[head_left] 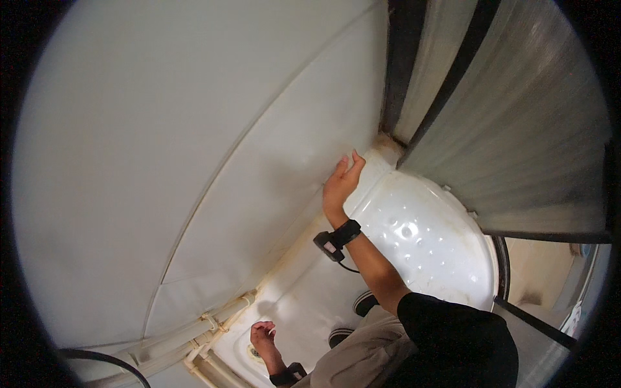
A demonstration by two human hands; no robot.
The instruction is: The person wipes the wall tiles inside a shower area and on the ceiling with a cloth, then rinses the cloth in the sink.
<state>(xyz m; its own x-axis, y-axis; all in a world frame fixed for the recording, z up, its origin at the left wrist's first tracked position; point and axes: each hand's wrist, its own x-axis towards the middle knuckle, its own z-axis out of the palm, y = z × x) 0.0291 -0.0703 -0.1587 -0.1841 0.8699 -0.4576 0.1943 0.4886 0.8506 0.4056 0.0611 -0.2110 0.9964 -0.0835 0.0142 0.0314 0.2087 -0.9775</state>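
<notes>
My right hand (pixel 341 185) is raised beside the white wall panel (pixel 291 165), close to the corner where the shower enclosure begins. Its fingers are apart and I see nothing between them; whether it touches the wall I cannot tell. Lower down, my left hand (pixel 263 338) hangs loosely curled above the floor drain (pixel 254 354), with no object visible in it. Each wrist carries a black strapped device, on the right (pixel 335 240) and on the left (pixel 289 374). Under me lies a white shower tray (pixel 417 242) with raised bumps.
Cream-coloured pipes (pixel 208 325) run along the wall base at lower left. A black hose (pixel 111 359) curves nearby. Dark-framed ribbed shower panels (pixel 524 121) stand at right. Beyond the tray's black-edged rim (pixel 502 266) shows a beige floor (pixel 533 266). Brownish stains line the wall joint (pixel 286 257).
</notes>
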